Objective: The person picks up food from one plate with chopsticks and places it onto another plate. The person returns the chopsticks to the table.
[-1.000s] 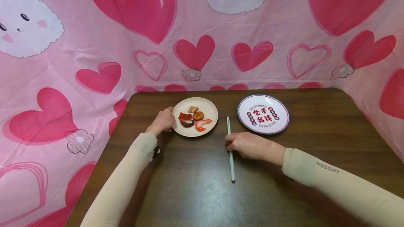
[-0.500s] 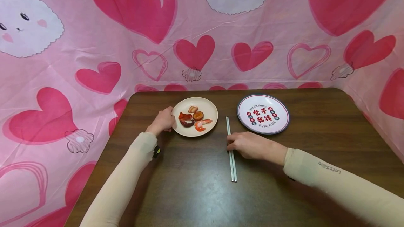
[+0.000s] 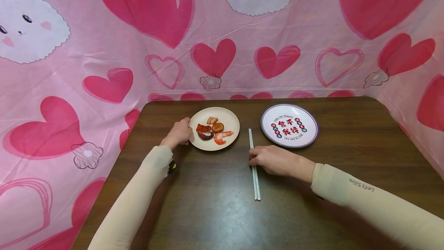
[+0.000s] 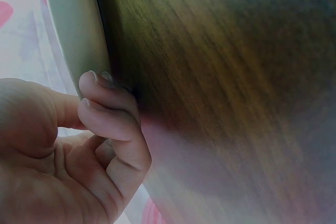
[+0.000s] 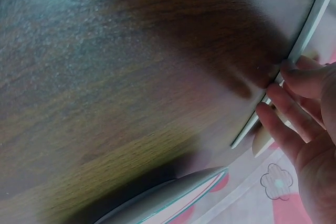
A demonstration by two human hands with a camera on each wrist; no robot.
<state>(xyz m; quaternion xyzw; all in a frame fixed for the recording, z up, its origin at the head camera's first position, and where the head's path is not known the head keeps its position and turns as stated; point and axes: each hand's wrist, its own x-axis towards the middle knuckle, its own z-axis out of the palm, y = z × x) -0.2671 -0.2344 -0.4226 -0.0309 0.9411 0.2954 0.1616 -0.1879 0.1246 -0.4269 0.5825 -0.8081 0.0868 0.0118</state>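
Note:
My left hand point(image 3: 178, 132) grips the left rim of a beige plate point(image 3: 227, 115). In the left wrist view its curled fingers are at the plate's edge. The plate bears a shrimp point(image 3: 222, 138), a round brown mushroom-like slice point(image 3: 217, 127), a dark tentacle piece point(image 3: 206, 136), a red piece point(image 3: 202, 128) and a pale brown meat-like piece point(image 3: 212, 120). My right hand point(image 3: 277, 160) pinches a pair of light green chopsticks point(image 3: 255, 186) near their middle, between thumb and fingers. They lie lengthwise, side by side, low over the tabletop; the hand covers their middle part.
Behind the right hand stands a white plate point(image 3: 288, 115) with a blue rim and red lettering. Everything rests on a dark brown wooden table point(image 3: 208, 203). A pink cloth point(image 3: 243, 76) with hearts hangs close along the table's back and sides.
Since a second ago, the chopsticks have turned from overlapping to lying side by side, their near ends slightly apart. The right hand has shifted slightly right; the left hand is unchanged.

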